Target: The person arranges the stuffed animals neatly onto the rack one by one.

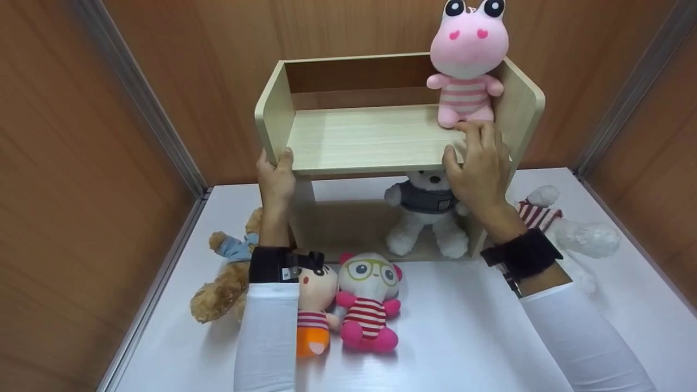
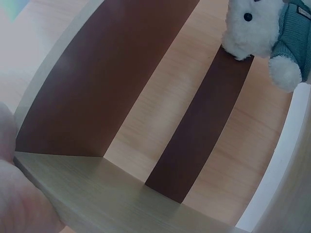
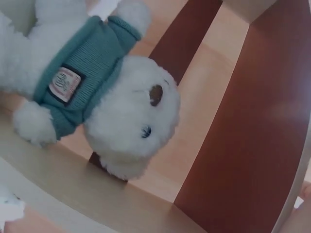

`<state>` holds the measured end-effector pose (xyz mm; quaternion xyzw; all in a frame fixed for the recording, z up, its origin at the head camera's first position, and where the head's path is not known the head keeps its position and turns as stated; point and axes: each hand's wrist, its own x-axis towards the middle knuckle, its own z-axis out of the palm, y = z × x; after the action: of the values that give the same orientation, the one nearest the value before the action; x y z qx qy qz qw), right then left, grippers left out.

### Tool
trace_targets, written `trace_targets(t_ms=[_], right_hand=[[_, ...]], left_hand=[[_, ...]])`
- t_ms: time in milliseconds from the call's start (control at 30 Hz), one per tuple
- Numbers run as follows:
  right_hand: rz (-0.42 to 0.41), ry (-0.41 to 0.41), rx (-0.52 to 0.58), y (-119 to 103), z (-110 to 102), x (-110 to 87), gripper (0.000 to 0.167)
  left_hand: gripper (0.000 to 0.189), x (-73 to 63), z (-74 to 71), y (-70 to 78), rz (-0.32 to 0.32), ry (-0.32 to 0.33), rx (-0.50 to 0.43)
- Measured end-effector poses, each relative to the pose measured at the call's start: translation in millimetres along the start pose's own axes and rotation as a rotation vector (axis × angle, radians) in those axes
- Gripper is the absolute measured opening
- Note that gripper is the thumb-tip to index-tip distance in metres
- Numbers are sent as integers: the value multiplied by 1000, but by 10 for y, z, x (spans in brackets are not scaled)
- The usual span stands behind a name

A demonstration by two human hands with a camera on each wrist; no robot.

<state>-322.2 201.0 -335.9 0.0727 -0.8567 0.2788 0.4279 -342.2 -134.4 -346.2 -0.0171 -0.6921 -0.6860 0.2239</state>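
Observation:
My left hand point(image 1: 276, 182) grips the left side panel of a pale wooden two-tier shelf point(image 1: 359, 139), thumb on the inner side and fingers outside. At the right end of the upper board, my right hand point(image 1: 482, 166) has its fingertips right at the feet of a pink frog-like plush toy point(image 1: 468, 54) in a striped top; the thumb is apart from the fingers. The toy sits upright against the right panel. Below stands a white teddy bear point(image 3: 126, 111) in a knitted sweater, partly hidden by the board and my right hand in the head view.
In front of the shelf lie a panda plush point(image 1: 370, 305) with glasses and a doll point(image 1: 318, 294) half hidden by my left arm. A brown teddy bear point(image 1: 234, 272) lies left, a white plush point(image 1: 580, 234) in red stripes right. Wooden walls point(image 1: 354, 27) surround the white table point(image 1: 457, 337).

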Motion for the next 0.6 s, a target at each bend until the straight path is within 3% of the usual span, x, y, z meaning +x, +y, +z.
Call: trace_targets(t_ms=[433,600], right_hand=[[-170,-53,115,-47,-217,-512,34],[-179,-44,193,-155,-286,-741,32]], left_hand=[[43,3,1,-33,42,-6,-19],[44,11,0,-20,26,-9,-14]])
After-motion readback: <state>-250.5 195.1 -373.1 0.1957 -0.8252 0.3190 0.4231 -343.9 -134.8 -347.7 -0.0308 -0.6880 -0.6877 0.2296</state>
